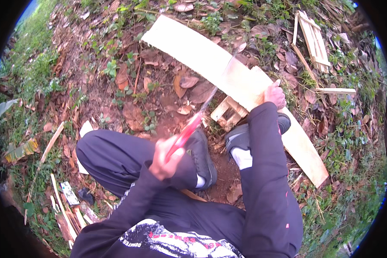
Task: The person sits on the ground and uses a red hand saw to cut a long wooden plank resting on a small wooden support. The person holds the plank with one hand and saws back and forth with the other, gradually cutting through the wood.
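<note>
My left hand (165,158) is closed round the red handle of a saw (185,134). The thin blade runs up and to the right, crossing a long pale wooden plank (193,47). Blur hides how deep the blade sits in the wood. My right hand (274,95) grips the plank's upper edge, right of the blade. Beneath the plank's near edge is a small wooden block-like frame (229,112) with a hollow in it. One dark shoe (284,123) is against the plank, partly hidden by my right sleeve; the other shoe (202,161) is on the soil.
Brown leaves and green weeds cover the sloping ground. A slatted wooden piece (314,41) and a loose strip (337,91) lie at the upper right. Several wood strips (69,215) are piled at the lower left, with a long stick (51,142) above them.
</note>
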`<state>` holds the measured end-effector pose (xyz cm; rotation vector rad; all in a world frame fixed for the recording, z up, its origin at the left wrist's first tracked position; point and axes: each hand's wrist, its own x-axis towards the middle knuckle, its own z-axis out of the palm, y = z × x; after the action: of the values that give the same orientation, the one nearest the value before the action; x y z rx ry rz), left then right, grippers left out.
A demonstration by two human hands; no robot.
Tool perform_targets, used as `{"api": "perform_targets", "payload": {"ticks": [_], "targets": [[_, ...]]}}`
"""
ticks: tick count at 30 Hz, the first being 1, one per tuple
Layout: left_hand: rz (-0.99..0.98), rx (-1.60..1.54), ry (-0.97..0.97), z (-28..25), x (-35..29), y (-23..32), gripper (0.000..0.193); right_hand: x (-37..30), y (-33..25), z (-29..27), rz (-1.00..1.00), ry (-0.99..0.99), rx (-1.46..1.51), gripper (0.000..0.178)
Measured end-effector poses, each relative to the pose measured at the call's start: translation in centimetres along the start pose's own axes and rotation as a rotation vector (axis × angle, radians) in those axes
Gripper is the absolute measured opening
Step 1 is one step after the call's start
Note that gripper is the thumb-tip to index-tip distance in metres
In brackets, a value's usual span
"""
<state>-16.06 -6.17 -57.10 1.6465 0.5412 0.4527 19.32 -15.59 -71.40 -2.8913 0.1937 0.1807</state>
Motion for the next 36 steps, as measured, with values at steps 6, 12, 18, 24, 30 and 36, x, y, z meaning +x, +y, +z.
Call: {"api": "perform_targets", "payload": {"ticks": [6, 12, 18, 24, 30, 36], "targets": [[-0.079, -0.093, 0.094, -3.6, -2.6, -2.0, 0.017, -2.0, 0.6, -0.5, 0.029, -0.01, -0.004, 0.07], [-0.14, -0.092, 0.035, -4.1, -1.9, 1.4, 0.02, -2.7, -0.5, -2.8, -0.022, -0.055, 0.004, 0.072], [0.05, -0.016, 0.006, 1.2, 10.9, -3.3, 0.02, -2.8, -1.0, -1.8, -0.053, -0.067, 0.008, 0.075], [-0.2, -0.137, -0.021, 0.0, 2.8, 0.0, 0.023, 3.2, 1.3, -0.1, -0.053, -0.052, -0.023, 0.074], [-0.023, -0.12, 0.02, 7.0, 14.3, -4.5, 0.016, 4.9, -0.1, -1.8, -0.035, -0.077, 0.017, 0.071], [-0.021, -0.078, 0.012, 6.8, 7.6, 1.7, 0.022, 5.8, 2.3, -4.9, -0.03, -0.183, 0.064, 0.068]]}}
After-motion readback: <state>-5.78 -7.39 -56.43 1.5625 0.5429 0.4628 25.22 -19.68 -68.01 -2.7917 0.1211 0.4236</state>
